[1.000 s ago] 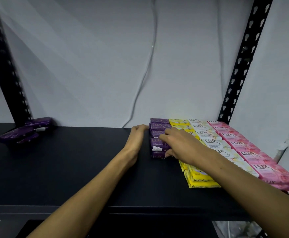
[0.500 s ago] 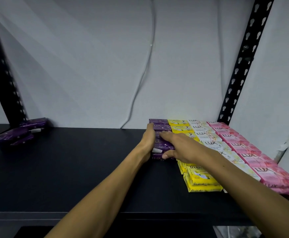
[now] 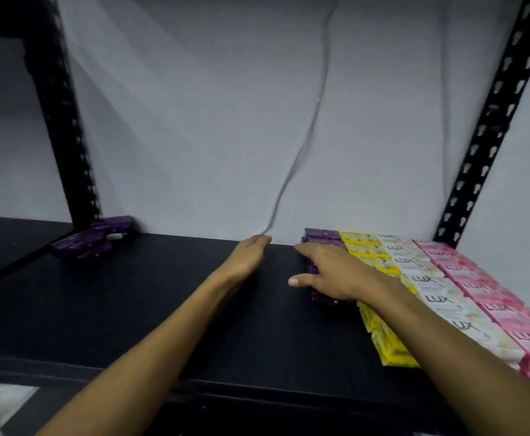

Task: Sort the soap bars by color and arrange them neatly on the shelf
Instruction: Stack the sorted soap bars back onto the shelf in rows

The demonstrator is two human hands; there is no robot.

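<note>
Loose purple bars point(image 3: 92, 239) far left; hands point(image 3: 331, 272) over sorted rows point(image 3: 414, 272)

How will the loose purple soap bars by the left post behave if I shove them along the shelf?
The purple bars look like flat boxed packs, so they should slide, not roll. They lie in an uneven overlapping heap, so a push probably scatters or turns them. The dark shelf looks smooth, so little drag is likely.

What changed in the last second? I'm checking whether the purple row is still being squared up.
The left hand left the purple row and moved left, open above the shelf. The right hand stays on the row. The loose purple bars and other rows are unmoved.
</note>
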